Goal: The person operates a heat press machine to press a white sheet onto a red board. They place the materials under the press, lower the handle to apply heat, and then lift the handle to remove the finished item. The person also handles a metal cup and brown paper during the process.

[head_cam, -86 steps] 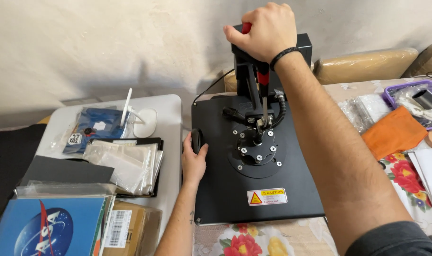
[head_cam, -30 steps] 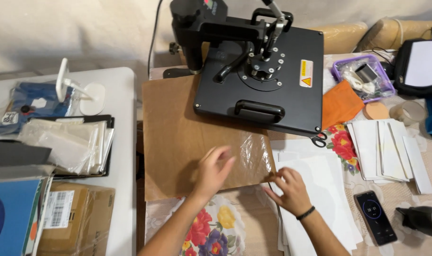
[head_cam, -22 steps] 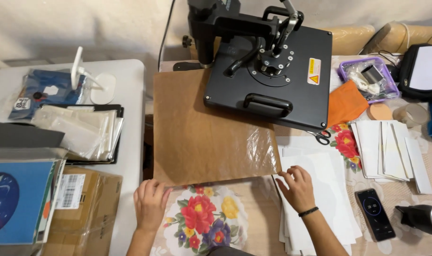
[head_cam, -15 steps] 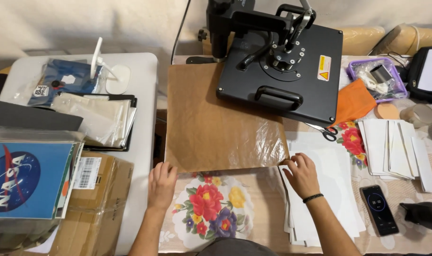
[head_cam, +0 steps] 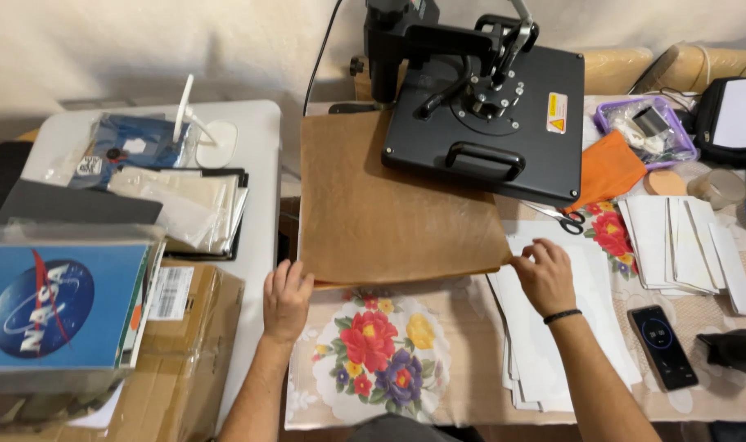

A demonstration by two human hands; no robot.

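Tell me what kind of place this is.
Probably a home craft or garment-printing workstation: a black heat press swung aside, a brown protective sheet that both hands are touching at its near corners, and stacks of white transfer paper on a floral tablecloth.
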